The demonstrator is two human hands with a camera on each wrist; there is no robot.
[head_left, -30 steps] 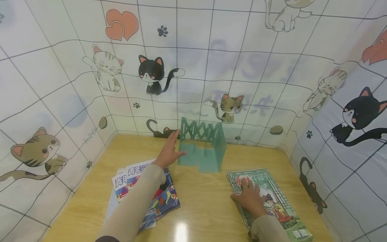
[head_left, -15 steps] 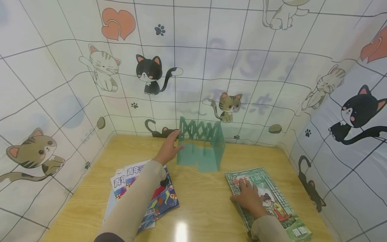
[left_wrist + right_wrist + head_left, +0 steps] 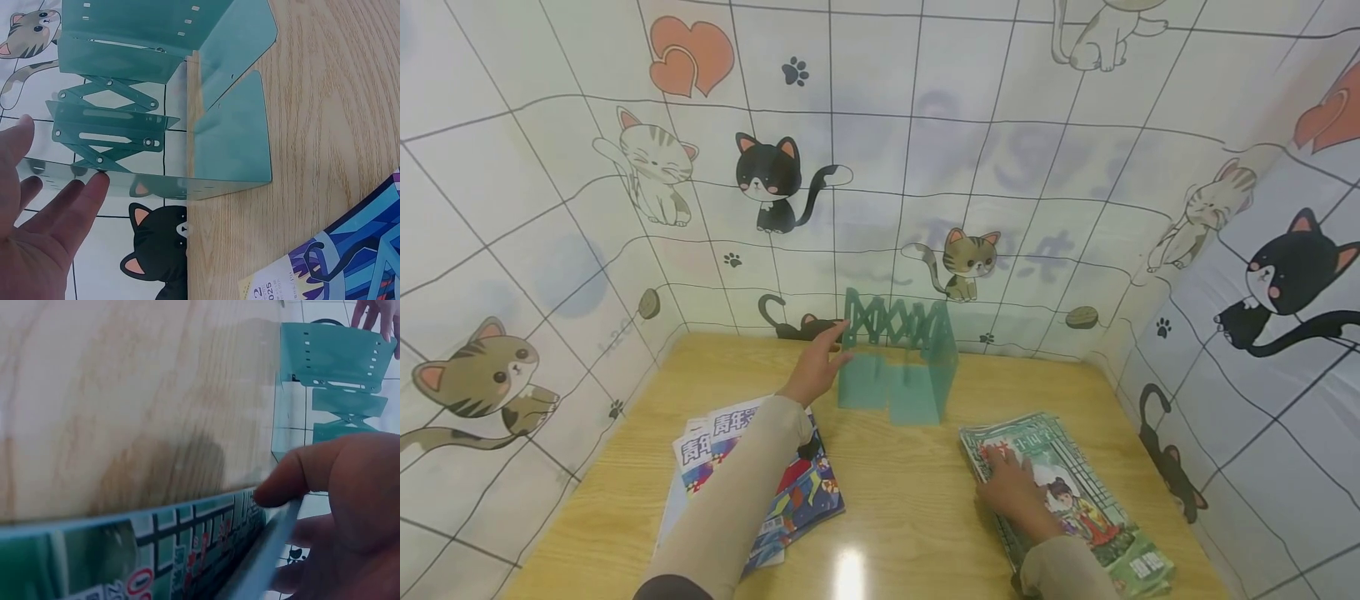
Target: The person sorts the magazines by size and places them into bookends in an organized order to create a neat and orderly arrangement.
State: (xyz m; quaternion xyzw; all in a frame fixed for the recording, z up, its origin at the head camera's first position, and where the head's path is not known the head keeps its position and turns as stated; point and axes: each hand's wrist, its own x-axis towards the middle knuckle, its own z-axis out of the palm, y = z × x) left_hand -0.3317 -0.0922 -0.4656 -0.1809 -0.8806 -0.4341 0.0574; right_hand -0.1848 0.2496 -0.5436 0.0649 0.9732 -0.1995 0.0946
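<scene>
Green magazines [image 3: 1097,500] lie stacked on the desk [image 3: 887,492], their left edge pinched by the right hand [image 3: 1015,496]. Left hand [image 3: 812,372], fingers extended, touches the side of a green bookend [image 3: 913,396] near the wall [image 3: 880,167]. Blue magazines [image 3: 808,500] overlap under the left sleeve [image 3: 737,492].

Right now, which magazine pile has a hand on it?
The green-covered pile at right, under the right hand; the blue-covered pile lies beneath the left sleeve.

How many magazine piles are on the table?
2: the blue pile, front left of the rack and partly hidden by a sleeve, and the green pile, front right of it. No others show.
</scene>
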